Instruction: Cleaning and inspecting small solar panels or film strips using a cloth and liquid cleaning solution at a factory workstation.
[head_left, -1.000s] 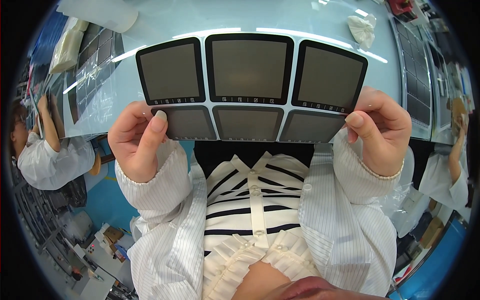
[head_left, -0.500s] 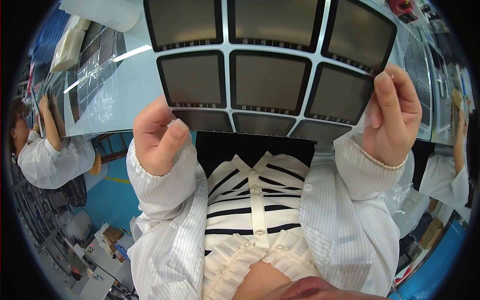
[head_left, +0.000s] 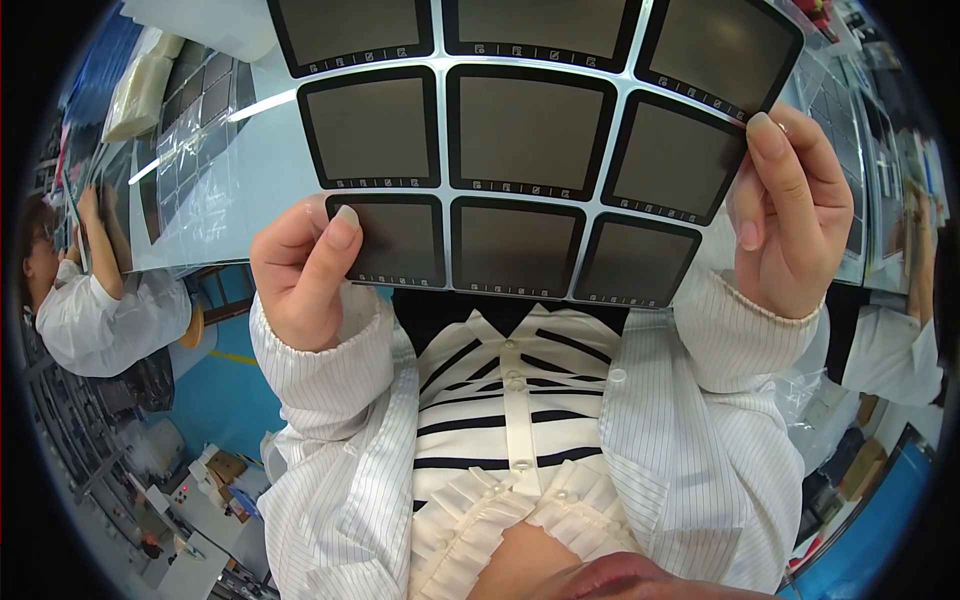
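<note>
A thin flat sheet (head_left: 447,120) is held up in front of my chest, its top running out of view. Several dark grey rectangular panels with black borders and small white marks cover it in rows, with pale gaps between them. My left hand (head_left: 308,270) pinches its lower left corner, thumb lying over the front. At the right edge, higher up, my right hand (head_left: 790,210) grips the sheet between thumb and fingers. The fingers behind the sheet are partly hidden.
Beyond the sheet lies a pale work table (head_left: 265,150). On its left are clear plastic film over similar panels (head_left: 195,160), a wrapped bundle (head_left: 145,85) and a white roll (head_left: 215,25). Co-workers in white sit at left (head_left: 100,310) and right (head_left: 890,350); more panels (head_left: 835,130) lie at right.
The sheet has tilted so its bottom row of panels shows more fully. Its lower edge sits lower in view, and my left hand has shifted slightly left, the right slightly outward.
</note>
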